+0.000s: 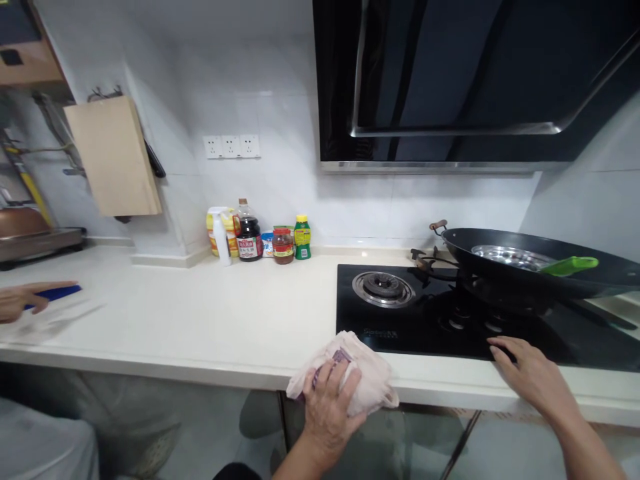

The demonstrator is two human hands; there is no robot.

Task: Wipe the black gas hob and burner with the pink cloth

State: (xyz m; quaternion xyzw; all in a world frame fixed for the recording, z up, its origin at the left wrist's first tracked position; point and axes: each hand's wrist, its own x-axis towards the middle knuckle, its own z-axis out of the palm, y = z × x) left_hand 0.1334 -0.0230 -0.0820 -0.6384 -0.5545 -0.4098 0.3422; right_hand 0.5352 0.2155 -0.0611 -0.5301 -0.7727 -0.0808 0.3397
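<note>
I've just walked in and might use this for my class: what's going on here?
A person's left grip has a pale cloth at the counter's front edge, beside the cooktop. Their right grip, with nothing in it, is at the cooktop's front edge. A wok sits over the far burner. At far left, another person's hand is at a blue object.

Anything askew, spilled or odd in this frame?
One oddity: the left burner has no pan support over it, while support prongs show beside the wok. No spill is visible.
</note>
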